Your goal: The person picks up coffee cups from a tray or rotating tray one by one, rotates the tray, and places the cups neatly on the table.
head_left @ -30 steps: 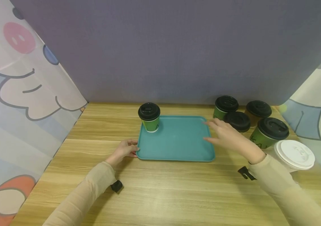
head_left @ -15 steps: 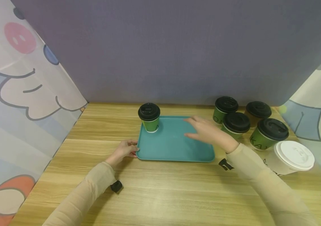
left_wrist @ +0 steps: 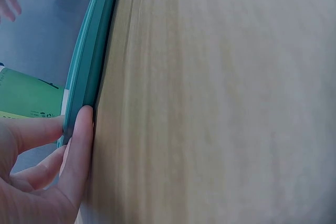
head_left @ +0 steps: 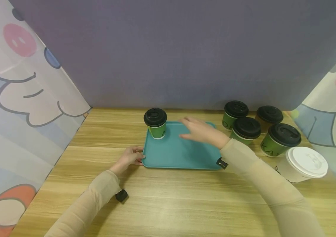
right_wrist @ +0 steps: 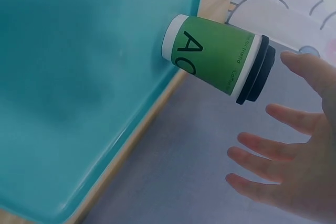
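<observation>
A teal tray (head_left: 180, 154) lies flat on the wooden table. At its back left corner stands a green paper coffee cup (head_left: 157, 130) with a black lid, upright. My left hand (head_left: 129, 157) pinches the tray's left edge near the front corner; in the left wrist view the thumb and fingers (left_wrist: 81, 135) lie on either side of the rim. Over the back part of the tray hovers my right hand (head_left: 202, 131), fingers spread and holding nothing. In the right wrist view, that hand (right_wrist: 294, 156) is apart from the cup (right_wrist: 215, 53), close to its lid.
To the right of the tray stand several lidded cups: a green cup (head_left: 235, 113), another green cup (head_left: 246, 128), a brown cup (head_left: 269, 117), a larger green cup (head_left: 283, 138) and a white cup (head_left: 305, 164). A grey partition (head_left: 197, 59) closes off the back.
My right hand has moved left from the tray's right edge to above its middle, toward the cup on the tray. The left hand and tray have stayed put.
</observation>
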A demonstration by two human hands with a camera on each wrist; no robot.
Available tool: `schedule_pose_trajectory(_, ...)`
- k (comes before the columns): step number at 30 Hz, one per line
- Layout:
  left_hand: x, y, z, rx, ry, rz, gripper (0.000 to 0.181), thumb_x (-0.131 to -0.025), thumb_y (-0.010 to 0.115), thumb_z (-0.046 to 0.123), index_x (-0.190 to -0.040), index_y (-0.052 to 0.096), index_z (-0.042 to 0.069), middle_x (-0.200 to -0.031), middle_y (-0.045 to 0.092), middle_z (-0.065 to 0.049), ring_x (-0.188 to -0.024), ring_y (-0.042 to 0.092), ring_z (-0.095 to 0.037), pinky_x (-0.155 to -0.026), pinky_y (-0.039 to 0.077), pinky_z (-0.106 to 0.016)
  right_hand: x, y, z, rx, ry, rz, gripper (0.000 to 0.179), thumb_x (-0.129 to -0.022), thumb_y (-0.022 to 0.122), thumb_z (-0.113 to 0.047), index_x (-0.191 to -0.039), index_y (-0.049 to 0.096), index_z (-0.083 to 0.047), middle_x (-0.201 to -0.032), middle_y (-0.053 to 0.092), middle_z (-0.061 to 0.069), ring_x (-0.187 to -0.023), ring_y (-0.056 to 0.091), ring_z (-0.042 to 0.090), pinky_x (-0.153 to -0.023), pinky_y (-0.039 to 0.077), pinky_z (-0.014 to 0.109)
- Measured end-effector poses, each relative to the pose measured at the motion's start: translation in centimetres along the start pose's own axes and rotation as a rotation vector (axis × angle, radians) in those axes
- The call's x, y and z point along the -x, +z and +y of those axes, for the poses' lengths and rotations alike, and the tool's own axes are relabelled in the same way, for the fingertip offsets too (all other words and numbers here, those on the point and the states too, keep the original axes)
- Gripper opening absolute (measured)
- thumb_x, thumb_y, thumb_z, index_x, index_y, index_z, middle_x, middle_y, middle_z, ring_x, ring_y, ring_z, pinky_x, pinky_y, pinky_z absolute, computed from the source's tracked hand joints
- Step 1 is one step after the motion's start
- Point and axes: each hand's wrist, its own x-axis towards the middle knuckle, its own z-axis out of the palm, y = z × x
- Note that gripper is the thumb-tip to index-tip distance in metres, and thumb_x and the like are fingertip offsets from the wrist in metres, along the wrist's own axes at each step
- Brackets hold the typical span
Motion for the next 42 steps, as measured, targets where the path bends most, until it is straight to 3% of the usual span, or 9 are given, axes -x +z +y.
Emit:
schedule_pose_trajectory(9,0.0,0.0,0.0,-0.002,0.005,-0.003,0.043,-0.082,0.053,-0.003,-0.122,0.042,-0.012,-0.076,0.054,-0.011,-0.058,0.054,-0.013,-0.059,0.056,-0.027,-2.2,-0.2,-0.7,0.004,0.02,-0.055,0.067,-0.084,0.056,-0.04,-0.138,0.029,-0.009,-0.135,0.032,0.018,-0.12,0.037,0.032,-0.1,0.035,0.045)
schedule_pose_trajectory(17,0.0,0.0,0.0,-0.006,0.002,-0.001,0.043,-0.082,0.054,-0.003,-0.122,0.042,-0.012,-0.076,0.053,-0.011,-0.059,0.054,-0.014,-0.059,0.056,-0.027,-4.0,-0.8,-1.2,0.039,0.026,-0.097,0.07,-0.084,0.055,-0.042,-0.137,0.028,-0.006,-0.133,0.033,0.017,-0.122,0.033,0.032,-0.103,0.029,0.048)
schedule_pose_trajectory(23,0.0,0.0,0.0,-0.006,-0.003,0.001,0.043,-0.082,0.054,-0.003,-0.122,0.042,-0.011,-0.076,0.053,-0.011,-0.058,0.054,-0.013,-0.059,0.056,-0.027,-5.3,-1.2,-2.1,0.045,0.04,-0.127,0.072,-0.082,0.056,-0.045,-0.139,0.025,-0.012,-0.134,0.033,0.015,-0.122,0.034,0.031,-0.102,0.03,0.048)
schedule_pose_trajectory(30,0.0,0.0,0.1,-0.004,-0.006,0.012,0.042,-0.082,0.053,-0.004,-0.122,0.043,-0.012,-0.073,0.054,-0.011,-0.057,0.054,-0.013,-0.058,0.056,-0.026,-7.0,-1.3,-3.0,0.07,0.053,-0.117,0.075,-0.08,0.058,-0.046,-0.139,0.024,-0.014,-0.133,0.033,0.015,-0.119,0.037,0.031,-0.099,0.034,0.047)
schedule_pose_trajectory(42,0.2,-0.1,0.3,-0.015,-0.003,-0.001,0.043,-0.083,0.054,-0.002,-0.122,0.042,-0.012,-0.077,0.054,-0.012,-0.059,0.054,-0.013,-0.06,0.056,-0.028,-9.6,-0.3,-3.6,0.041,0.061,-0.122,0.087,-0.076,0.06,-0.052,-0.142,0.016,-0.016,-0.136,0.026,0.016,-0.122,0.031,0.032,-0.099,0.033,0.048)
